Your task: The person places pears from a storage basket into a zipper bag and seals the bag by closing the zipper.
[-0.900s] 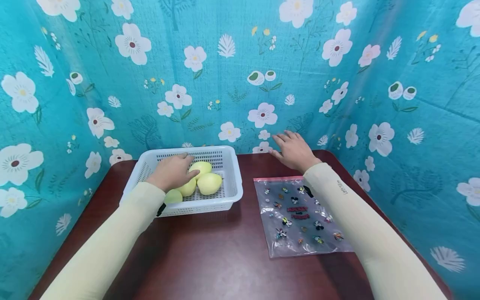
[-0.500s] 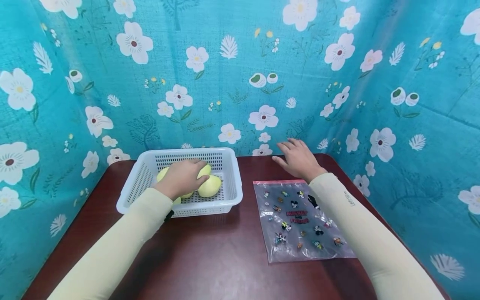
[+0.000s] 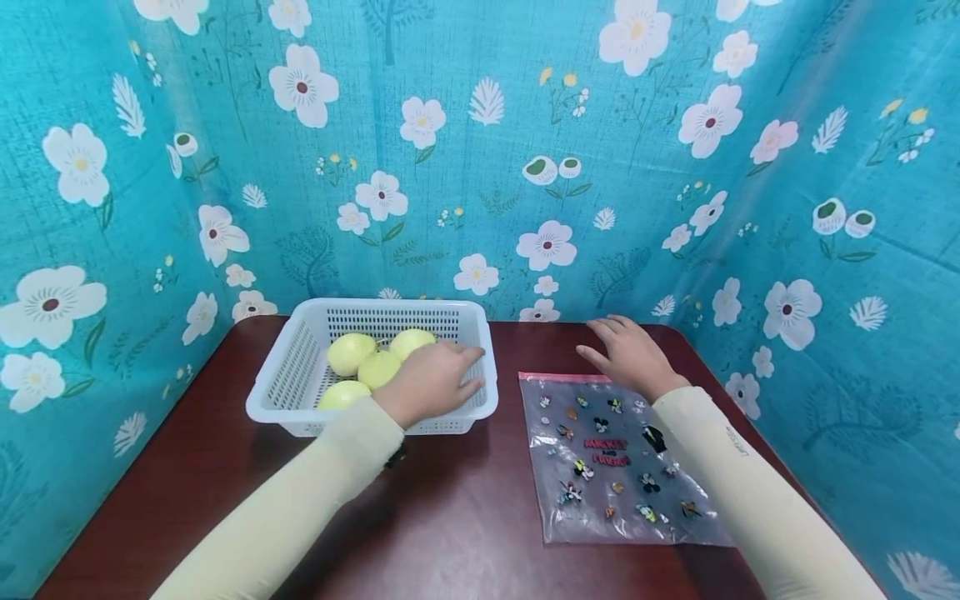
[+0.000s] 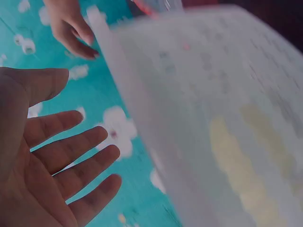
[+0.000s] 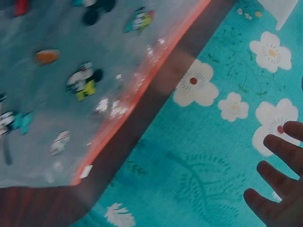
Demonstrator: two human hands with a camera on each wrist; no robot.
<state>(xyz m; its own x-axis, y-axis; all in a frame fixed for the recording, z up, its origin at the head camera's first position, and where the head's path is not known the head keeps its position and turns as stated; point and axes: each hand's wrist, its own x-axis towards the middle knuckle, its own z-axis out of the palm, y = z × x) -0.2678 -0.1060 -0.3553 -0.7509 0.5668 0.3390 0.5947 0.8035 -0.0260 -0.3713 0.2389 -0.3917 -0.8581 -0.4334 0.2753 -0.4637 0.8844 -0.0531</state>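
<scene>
In the head view my left hand [image 3: 431, 383] is over the right part of a white plastic basket [image 3: 292, 375]. Its fingers are spread and relaxed, with nothing held, as the left wrist view also shows. Several yellow-green, pear-like fruits [image 3: 351, 355] lie inside the basket; my hand partly covers one at the back. My right hand [image 3: 630, 357] hovers with loose fingers by the top edge of a clear zip bag [image 3: 600, 492]. That bag lies flat, has a pink zip strip and cartoon prints, and is partly hidden by my right forearm.
A dark red-brown table [image 3: 450, 517] carries the basket on the left and the bag on the right. Behind and at both sides hangs a teal flowered curtain [image 3: 480, 225], close to the table's back edge.
My left hand has moved right across the basket, uncovering the fruits on the left. My right hand stays near the bag's top edge. The head view has shifted slightly.
</scene>
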